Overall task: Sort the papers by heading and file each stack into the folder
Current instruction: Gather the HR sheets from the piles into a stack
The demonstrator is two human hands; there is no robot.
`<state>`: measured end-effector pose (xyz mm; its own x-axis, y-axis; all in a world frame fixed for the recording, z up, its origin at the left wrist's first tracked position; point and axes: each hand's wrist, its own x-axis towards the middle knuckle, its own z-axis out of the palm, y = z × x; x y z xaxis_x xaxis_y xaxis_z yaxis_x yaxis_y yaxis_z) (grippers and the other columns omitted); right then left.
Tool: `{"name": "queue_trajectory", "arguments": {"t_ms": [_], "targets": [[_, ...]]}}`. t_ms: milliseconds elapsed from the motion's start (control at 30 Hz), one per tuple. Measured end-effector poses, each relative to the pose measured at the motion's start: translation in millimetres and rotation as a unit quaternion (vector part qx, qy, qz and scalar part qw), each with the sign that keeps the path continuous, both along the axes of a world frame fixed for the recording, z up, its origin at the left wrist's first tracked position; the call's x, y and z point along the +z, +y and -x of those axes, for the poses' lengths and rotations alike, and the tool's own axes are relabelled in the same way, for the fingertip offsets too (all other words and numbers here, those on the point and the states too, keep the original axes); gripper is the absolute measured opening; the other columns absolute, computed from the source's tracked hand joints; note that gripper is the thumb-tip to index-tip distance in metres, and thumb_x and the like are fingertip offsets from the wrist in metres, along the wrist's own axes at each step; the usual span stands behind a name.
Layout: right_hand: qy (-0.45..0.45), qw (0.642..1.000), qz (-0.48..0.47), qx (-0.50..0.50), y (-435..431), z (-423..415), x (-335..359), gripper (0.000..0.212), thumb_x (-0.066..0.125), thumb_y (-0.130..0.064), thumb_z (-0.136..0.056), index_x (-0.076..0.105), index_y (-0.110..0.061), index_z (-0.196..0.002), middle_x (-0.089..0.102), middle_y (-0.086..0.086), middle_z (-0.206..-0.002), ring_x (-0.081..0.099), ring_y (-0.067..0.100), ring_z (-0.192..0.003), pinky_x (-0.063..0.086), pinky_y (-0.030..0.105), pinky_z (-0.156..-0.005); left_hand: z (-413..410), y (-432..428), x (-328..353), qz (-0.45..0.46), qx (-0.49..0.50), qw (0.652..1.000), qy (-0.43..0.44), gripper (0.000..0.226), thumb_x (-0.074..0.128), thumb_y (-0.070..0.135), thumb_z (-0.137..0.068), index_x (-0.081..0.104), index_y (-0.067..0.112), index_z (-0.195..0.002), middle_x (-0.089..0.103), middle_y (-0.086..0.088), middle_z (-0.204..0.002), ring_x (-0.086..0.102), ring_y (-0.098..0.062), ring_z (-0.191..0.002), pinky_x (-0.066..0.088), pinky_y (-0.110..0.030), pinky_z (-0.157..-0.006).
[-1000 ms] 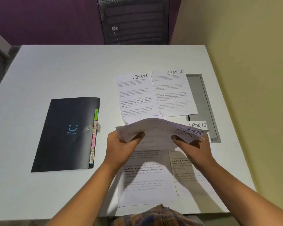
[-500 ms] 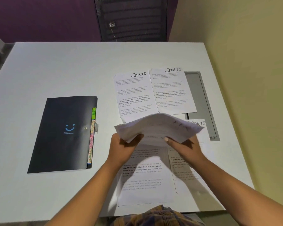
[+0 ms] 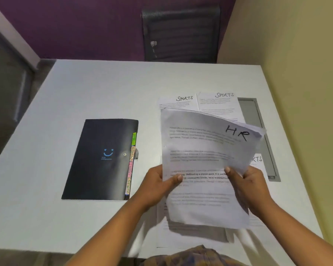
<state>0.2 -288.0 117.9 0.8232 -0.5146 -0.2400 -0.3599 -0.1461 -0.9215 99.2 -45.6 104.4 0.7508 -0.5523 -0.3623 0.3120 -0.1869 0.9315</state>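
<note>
HR papers (image 3: 206, 160) | both hands gripping | white table (image 3: 85, 93) | purple wall (image 3: 85, 25)

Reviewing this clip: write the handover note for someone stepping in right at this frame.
Left hand and right hand both grip the HR stack, lifted above the table.
Two SPORTS sheets lie flat at the far side; a third SPORTS sheet peeks out on the right. More sheets lie under the stack, headings hidden.
Black folder sits closed to the left, coloured tabs along its right edge.
Done: HR gathered. Left: file HR, gather and file SPORTS and the rest.
</note>
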Motion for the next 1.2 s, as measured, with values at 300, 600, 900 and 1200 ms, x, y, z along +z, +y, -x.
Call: {"name": "queue_trajectory", "arguments": {"t_ms": [300,600,900,1200], "targets": [[0.045,0.998,-0.034,0.004,47.9,-0.8,-3.8,0.011,0.065,-0.023,-0.093,0.071,-0.031,-0.094,0.077,-0.01,-0.088,0.073,0.01,-0.078,0.057,0.031,-0.071,14.2,46.5,-10.5,-0.07,0.049,0.995,0.048,0.02,0.061,0.033,-0.095,0.072,0.024,-0.11,0.076,0.01,-0.105,0.072,-0.01,-0.096,0.058,-0.032,-0.085],[0.078,0.987,-0.103,-0.099,101.2,0.1,-19.1,0.01,0.067,-0.017,-0.091,0.075,-0.014,-0.098,0.079,0.004,-0.089,0.074,0.028,-0.084,0.058,0.046,-0.084,-15.0,101.8,-33.3,-0.123,0.047,0.99,0.053,0.021,0.079,0.026,-0.08,0.07,0.016,-0.097,0.059,-0.007,-0.065,0.051,-0.017,-0.054,0.042,-0.026,-0.052],[0.089,0.983,-0.102,-0.125,118.6,11.0,-19.0,0.011,0.068,-0.016,-0.09,0.075,-0.012,-0.097,0.079,0.007,-0.089,0.074,0.032,-0.088,0.057,0.052,-0.086,-40.5,132.1,-81.4,-0.476,0.07,0.846,-0.23,0.057,0.072,0.047,-0.079,0.054,0.016,-0.124,0.055,-0.009,-0.131,0.051,-0.028,-0.12,0.047,-0.043,-0.098],[0.099,0.979,-0.116,-0.135,116.8,3.2,-15.8,0.014,0.069,-0.018,-0.09,0.076,-0.012,-0.101,0.079,0.008,-0.094,0.075,0.031,-0.088,0.055,0.058,-0.088,-41.9,140.8,-99.2,-0.588,-0.029,0.792,-0.163,0.111,0.06,0.068,-0.076,0.007,0.011,-0.155,0.0,-0.02,-0.162,0.004,-0.046,-0.147,0.017,-0.054,-0.119]]}}
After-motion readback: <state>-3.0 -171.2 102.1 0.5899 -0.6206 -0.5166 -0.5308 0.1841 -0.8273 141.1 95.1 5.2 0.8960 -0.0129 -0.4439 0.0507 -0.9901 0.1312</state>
